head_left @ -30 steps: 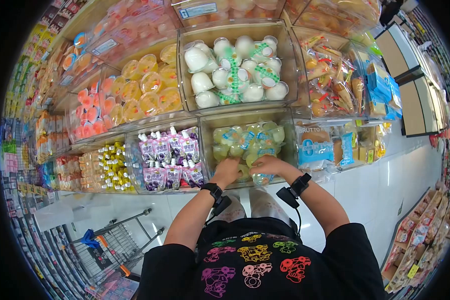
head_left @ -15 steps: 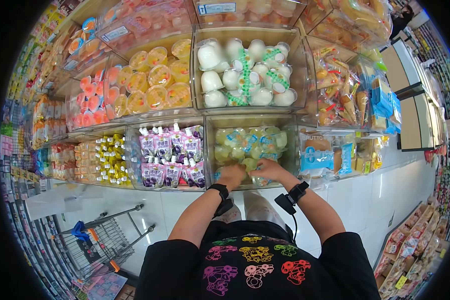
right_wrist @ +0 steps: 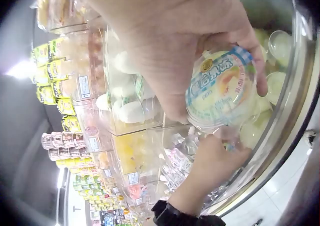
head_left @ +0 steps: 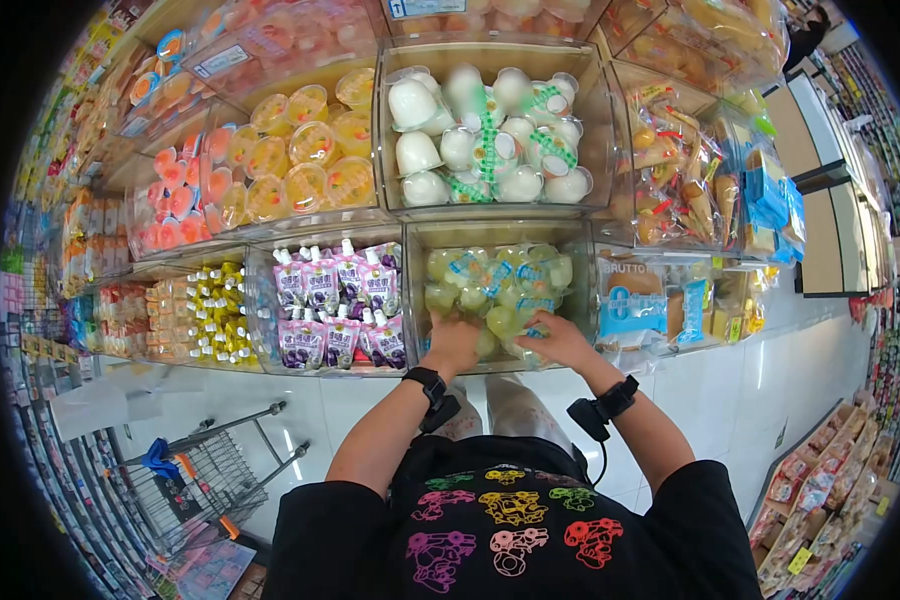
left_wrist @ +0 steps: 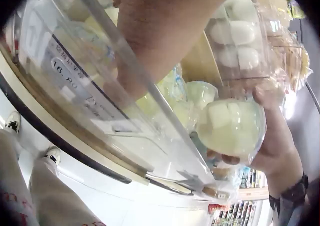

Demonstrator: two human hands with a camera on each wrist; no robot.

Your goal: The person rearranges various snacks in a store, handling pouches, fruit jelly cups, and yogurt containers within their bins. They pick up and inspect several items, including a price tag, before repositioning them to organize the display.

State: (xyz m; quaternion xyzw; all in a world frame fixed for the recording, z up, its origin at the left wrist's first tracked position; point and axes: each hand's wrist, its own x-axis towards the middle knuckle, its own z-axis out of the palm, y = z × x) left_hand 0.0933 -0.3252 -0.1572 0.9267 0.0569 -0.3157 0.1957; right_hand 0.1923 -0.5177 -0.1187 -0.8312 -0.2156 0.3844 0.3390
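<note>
While the person stood facing the sweet shelves, a round clear plastic cup of pale green jelly with a blue-and-white printed lid [right_wrist: 222,88] sat in the right hand [head_left: 562,340]. The fingers and thumb were curled round its rim, grasping it. The cup was held at the open front of a clear plastic bin [head_left: 500,226] on the lower shelf row, just above a heap of matching pale green jelly cups [head_left: 490,285].

The left hand [head_left: 455,342] was pushed into the same bin just beside the right, its fingers down among the cups. I could not tell whether it was gripping one or only resting there. A white price label [left_wrist: 65,68] was stuck to the bin's clear front wall. Each wrist wore a black strap carrying a small camera [head_left: 425,382].

Directly above was another clear bin of white jelly cups banded in green [head_left: 480,130]. To the left of the green cups stood purple-and-white spouted drink pouches [head_left: 335,310], with yellow-orange fruit jelly cups [head_left: 305,160] over them. Wrapped biscuits and snack packets [head_left: 670,190] filled the bins to the right. The person's black T-shirt with a colourful print [head_left: 510,520] showed below, and a wire shopping trolley [head_left: 205,480] waited on the white tiled floor to the left.
</note>
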